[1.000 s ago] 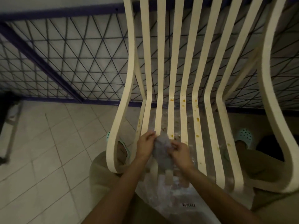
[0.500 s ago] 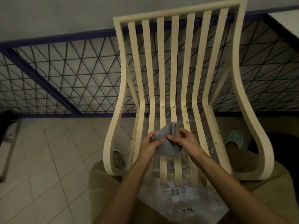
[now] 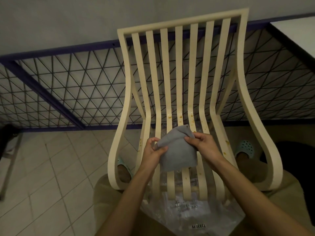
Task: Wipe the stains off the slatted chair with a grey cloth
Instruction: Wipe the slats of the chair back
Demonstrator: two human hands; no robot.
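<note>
Grey cloth hangs over the slatted chair seat, pinched by the left hand at its 9 o'clock edge and the right hand at 2 o'clock. Orange stains dot slats at 12 o'clock; clear plastic lies at 6 o'clock.

Centre: grey cloth covers the mid-seat slats of the slatted chair; surface beneath unseen. Some fingers of left hand and right hand lie behind the cloth. 8 o'clock: left shoe mostly behind the chair's side rail. 6 o'clock: plastic sheet cut by bottom edge; its label too small to read surely. Dark object at 9 o'clock and dark shape at 4 o'clock, both clipped, unidentifiable. White surface at 2 o'clock cut off.
</note>
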